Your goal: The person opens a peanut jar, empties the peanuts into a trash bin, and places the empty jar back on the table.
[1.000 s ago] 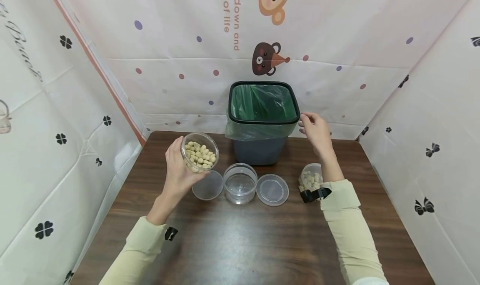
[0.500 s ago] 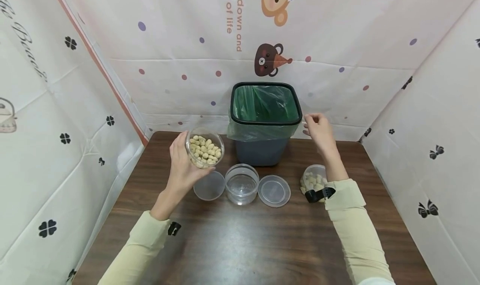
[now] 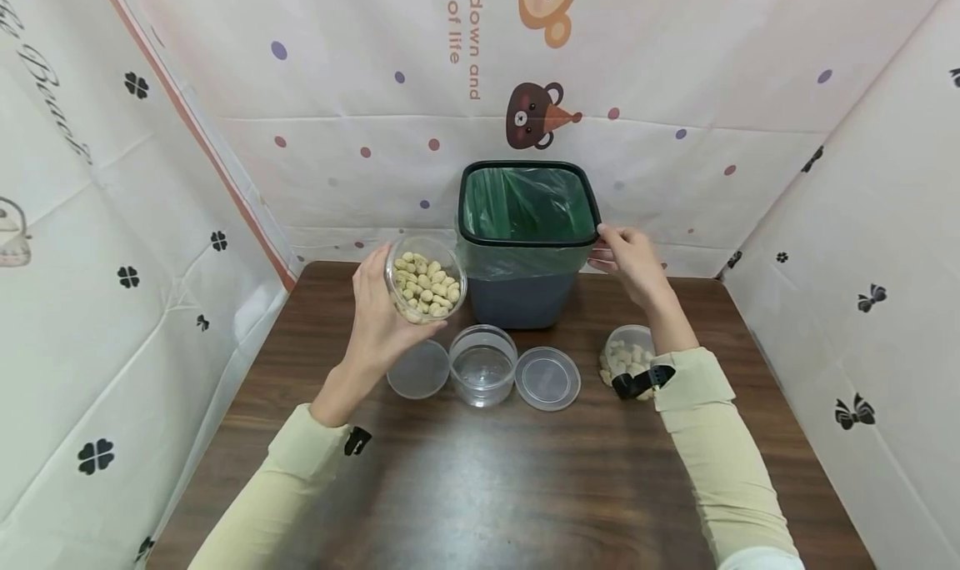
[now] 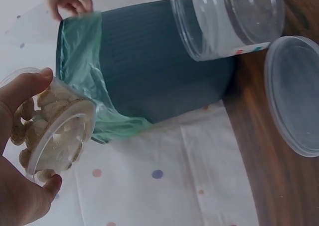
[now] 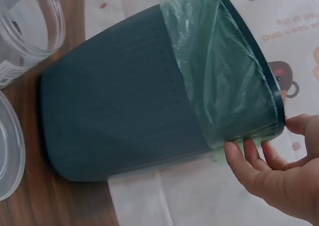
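Note:
My left hand (image 3: 378, 316) grips a clear round plastic tub (image 4: 65, 128) of pale, peanut-like nuts (image 3: 427, 287), tilted with its mouth facing the head camera. The tub is held off the table, left of the trash can (image 3: 521, 299). That can is dark, with a black rim and a green bag (image 5: 219, 71) folded over its top. My right hand (image 3: 633, 262) holds the can's right rim corner, thumb at the rim (image 5: 271, 94) and fingertips against the bag's side.
In front of the can stands a clear tub (image 3: 482, 370) between two clear lids, the left lid (image 3: 417, 372) and the right lid (image 3: 547, 378). Another tub of pale pieces (image 3: 622, 353) sits under my right wrist on the brown table (image 3: 480, 487). Printed cloth (image 3: 360, 87) surrounds the table.
My left hand has carried the tub of nuts rightward and slightly up, closer to the trash can. My right hand, briefly just off the rim, has come onto its corner.

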Available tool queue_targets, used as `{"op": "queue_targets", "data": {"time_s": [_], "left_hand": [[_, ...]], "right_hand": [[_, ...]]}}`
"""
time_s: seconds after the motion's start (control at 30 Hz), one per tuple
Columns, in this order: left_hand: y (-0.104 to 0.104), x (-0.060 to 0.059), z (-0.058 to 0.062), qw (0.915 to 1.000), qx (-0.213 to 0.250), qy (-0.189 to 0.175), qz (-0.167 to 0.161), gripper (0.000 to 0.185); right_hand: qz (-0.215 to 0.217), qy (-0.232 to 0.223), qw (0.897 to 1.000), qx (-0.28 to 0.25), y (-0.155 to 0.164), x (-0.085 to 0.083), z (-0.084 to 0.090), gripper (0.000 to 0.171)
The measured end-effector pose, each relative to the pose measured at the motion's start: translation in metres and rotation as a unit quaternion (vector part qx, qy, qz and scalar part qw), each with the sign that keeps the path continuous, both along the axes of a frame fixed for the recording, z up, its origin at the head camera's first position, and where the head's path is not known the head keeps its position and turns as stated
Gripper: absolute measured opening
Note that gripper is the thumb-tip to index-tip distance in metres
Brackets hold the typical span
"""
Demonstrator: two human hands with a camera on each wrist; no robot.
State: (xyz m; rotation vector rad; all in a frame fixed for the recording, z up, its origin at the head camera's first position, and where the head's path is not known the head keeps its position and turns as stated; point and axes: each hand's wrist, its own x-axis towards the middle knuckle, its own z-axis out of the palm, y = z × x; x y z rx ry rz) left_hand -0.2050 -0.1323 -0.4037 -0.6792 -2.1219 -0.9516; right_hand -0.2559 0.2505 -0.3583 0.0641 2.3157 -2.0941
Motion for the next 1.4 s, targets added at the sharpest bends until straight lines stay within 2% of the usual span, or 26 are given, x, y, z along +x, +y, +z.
{"op": "queue_targets", "data": {"time_s": [0.27, 0.37, 0.63, 0.73, 0.87, 1.0, 1.17, 1.27, 1.4], "left_hand": [[0.016, -0.007, 0.021, 0.9999, -0.013, 0.008, -0.007, 0.132], [0.023, -0.015, 0.034, 0.9994, -0.02, 0.021, -0.017, 0.131], [0.036, -0.049, 0.07, 0.992, -0.091, 0.079, -0.036, 0.129], [0.038, -0.062, 0.08, 0.9895, -0.116, 0.078, -0.034, 0.129], [0.04, -0.078, 0.092, 0.9862, -0.152, 0.057, -0.032, 0.128], [0.044, -0.094, 0.101, 0.9757, -0.21, 0.051, -0.035, 0.12], [0.049, -0.109, 0.107, 0.9504, -0.296, 0.091, -0.028, 0.102], [0.051, -0.113, 0.109, 0.9396, -0.325, 0.107, -0.02, 0.095], [0.054, -0.113, 0.111, 0.9352, -0.336, 0.11, -0.018, 0.092]], "right_hand": [[0.009, -0.008, 0.998, -0.067, 0.0, 0.002, -0.004, 0.05], [0.005, -0.013, 0.998, -0.063, -0.002, 0.002, -0.002, 0.05], [-0.018, -0.034, 0.998, -0.05, -0.005, 0.0, -0.001, 0.062], [-0.022, -0.03, 0.998, -0.053, -0.008, 0.0, -0.003, 0.062], [-0.031, -0.018, 0.998, -0.05, -0.014, 0.0, -0.006, 0.058], [-0.051, -0.009, 0.997, -0.057, -0.018, -0.001, -0.01, 0.049], [-0.072, -0.01, 0.993, -0.091, -0.023, -0.002, -0.014, 0.031], [-0.077, -0.01, 0.992, -0.101, -0.026, -0.003, -0.015, 0.036], [-0.082, -0.01, 0.991, -0.103, -0.027, -0.004, -0.016, 0.047]]}}
